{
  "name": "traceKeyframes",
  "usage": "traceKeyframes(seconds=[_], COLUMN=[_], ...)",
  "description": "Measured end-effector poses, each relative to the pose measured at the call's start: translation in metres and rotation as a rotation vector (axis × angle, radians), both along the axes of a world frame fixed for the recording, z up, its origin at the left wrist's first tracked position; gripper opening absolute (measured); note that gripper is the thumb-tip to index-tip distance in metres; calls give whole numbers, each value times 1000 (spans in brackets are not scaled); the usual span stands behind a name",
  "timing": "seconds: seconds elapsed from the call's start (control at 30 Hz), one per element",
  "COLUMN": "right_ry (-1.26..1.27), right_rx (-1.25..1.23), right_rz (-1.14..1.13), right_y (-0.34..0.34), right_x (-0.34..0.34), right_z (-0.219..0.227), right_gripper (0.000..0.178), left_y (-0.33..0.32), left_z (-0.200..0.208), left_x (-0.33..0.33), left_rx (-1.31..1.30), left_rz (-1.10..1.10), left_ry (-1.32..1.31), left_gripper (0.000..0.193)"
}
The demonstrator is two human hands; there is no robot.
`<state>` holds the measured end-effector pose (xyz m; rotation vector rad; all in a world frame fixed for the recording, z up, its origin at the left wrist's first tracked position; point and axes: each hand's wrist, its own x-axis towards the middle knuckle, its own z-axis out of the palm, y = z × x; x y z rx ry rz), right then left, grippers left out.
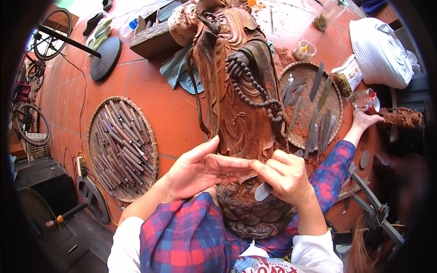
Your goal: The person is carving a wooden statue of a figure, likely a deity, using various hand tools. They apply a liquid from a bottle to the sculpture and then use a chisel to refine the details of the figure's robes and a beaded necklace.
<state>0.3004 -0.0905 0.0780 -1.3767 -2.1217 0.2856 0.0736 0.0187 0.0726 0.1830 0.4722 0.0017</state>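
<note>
A large carved wooden statue lies between my legs, its lotus-like base closest to me. The carving has a raised hand, folded robes and a string of round beads. Over the lower robe, my left hand is open, palm turned in and fingers stretched to the right. Its fingertips meet the fingers of my right hand. That hand is closed around a flat metal blade, whose rounded end sticks out below the fingers. The rest of the blade is hidden in the grip.
A round woven tray at left holds many wooden-handled chisels. Another tray at right carries flat blades and reddish dust. Farther off are a wooden box, a round black stand base and a white sack.
</note>
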Motion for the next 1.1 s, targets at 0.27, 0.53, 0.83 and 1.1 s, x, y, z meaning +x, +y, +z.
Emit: traceKeyframes(seconds=[0.27,0.53,0.83,1.1], right_ry=[840,973,193,-56], right_rx=[-94,-198,29,194], right_rz=[-189,-384,-298,-200], right_y=[-10,-21,-7,17], right_x=[14,10,8,7], right_z=[9,2,-14,-15], right_gripper=[41,42,39,31], left_y=[-2,0,0,24], left_z=[19,-2,-17,-36], left_x=[9,27,45,67], left_rx=[644,1877,2275,2573], left_rz=[4,317,126,290], left_ry=[208,260,309,272], left_gripper=[18,11,45,46])
